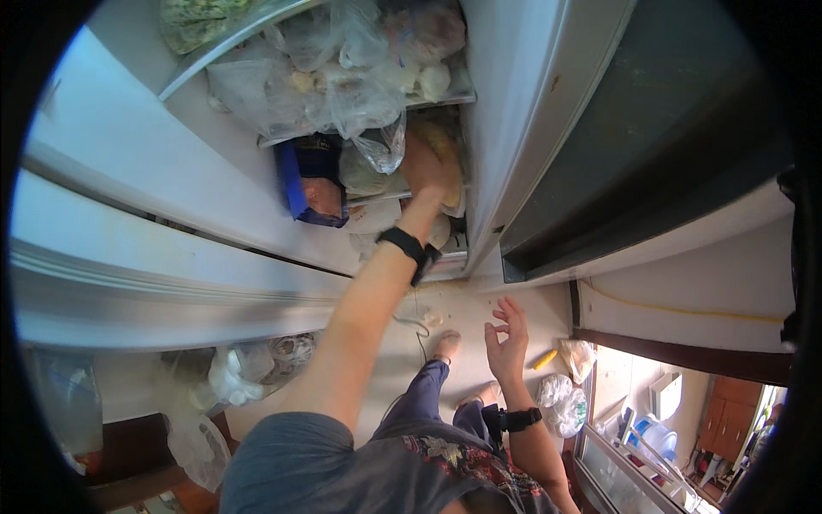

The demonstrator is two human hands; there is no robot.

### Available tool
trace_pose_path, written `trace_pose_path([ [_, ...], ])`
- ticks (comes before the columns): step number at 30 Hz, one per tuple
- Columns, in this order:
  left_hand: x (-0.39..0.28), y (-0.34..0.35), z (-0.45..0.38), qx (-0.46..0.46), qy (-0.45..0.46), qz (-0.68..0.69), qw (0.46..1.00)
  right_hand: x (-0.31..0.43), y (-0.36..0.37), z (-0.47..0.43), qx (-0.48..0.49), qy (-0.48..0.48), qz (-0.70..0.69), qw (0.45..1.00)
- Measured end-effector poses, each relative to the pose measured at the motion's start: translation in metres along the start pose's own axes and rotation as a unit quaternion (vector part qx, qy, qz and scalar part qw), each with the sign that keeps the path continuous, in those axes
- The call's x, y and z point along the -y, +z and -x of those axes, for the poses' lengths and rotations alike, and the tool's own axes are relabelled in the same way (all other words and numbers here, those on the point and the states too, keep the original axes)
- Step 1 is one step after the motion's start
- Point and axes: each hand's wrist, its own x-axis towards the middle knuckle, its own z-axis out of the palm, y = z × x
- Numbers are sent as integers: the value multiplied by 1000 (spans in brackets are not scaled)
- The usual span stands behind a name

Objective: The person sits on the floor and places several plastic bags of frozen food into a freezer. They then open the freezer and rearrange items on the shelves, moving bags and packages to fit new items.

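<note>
My left hand reaches into a refrigerator compartment beside a yellow item in a bag. Its fingers are blurred and partly hidden, so a hold cannot be made out. Left of it are a clear plastic bag of food and a blue package with a pinkish patch. On the shelf above, several filled clear plastic bags are heaped, one drooping over the front edge. My right hand hangs over the floor, fingers apart, holding nothing. Both wrists wear black bands.
A white door stands at the left and a dark panel at the right. On the tiled floor lie a yellow elongated item, plastic bags and a thin cable. More bags sit at lower left.
</note>
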Motion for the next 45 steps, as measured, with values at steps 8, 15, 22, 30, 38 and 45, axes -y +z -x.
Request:
trace_pose_path([
  [8,-15,0,18,83,-60,-148,984,0,-14,3,2,-14,-7,1000],
  [15,-13,-32,0,221,-22,-102,970,2,-17,10,19,-37,-3,999],
  [22,-14,-70,43,128,-51,80,987,6,-14,-8,79,28,-103,991],
  [30,-42,-134,155,164,-34,172,971,44,18,-28,202,116,-484,844],
  [38,21,-151,88,236,-105,185,948,54,19,-37,142,204,-454,856],
  [45,101,-103,-38,140,-39,-171,975,25,17,-6,163,258,-470,828],
])
